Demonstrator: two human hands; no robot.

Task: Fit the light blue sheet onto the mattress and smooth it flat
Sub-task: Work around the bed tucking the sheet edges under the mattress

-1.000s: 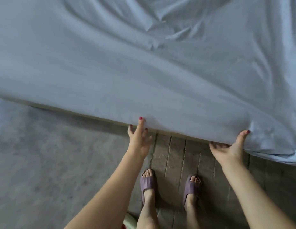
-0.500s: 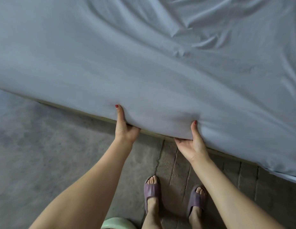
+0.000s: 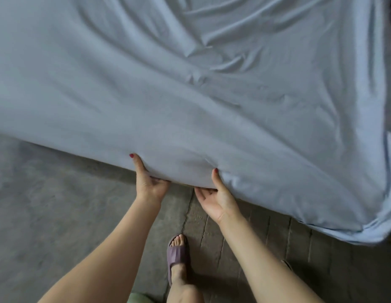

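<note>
Grey floor [image 3: 48,215] underfoot, matte and mottled on the left, w/ grooved plank-like strips on the right below the bed edge. Dim, soft light overall.

Left hand [image 3: 149,185] at the hanging edge of the light blue sheet [image 3: 146,95]: thumb up along the cloth's outer face, red nail showing, fingers tucked under the hem and out of sight, so gripping the fabric. Right hand [image 3: 216,197] just beside it, palm turned up, thumb pressed on the outer face, fingertips curling in under the same edge; pinching the cloth too, though finger ends partly hidden. Hands near each other, apart, not touching, both on the near side of the bed. Small bulge of cloth between the two thumbs.

Sheet spread over the whole bed top, smooth and slightly blurred on the left, thin and soft-looking. Long diagonal folds fanning across centre and upper right, w/ a tight pucker near mid-frame. Lower right corner bunched and rounded, draping down, a hem seam visible along its underside. Mattress itself covered; only a thin pale strip [image 3: 185,184] at the edge between the hands, can't tell if mattress or frame.

Bare forearms coming up from bottom. One foot in a purple ridged slipper [image 3: 176,256] on the planked part, rubbery look, toes out. Pale green garment edge [image 3: 139,298] at bottom centre.
</note>
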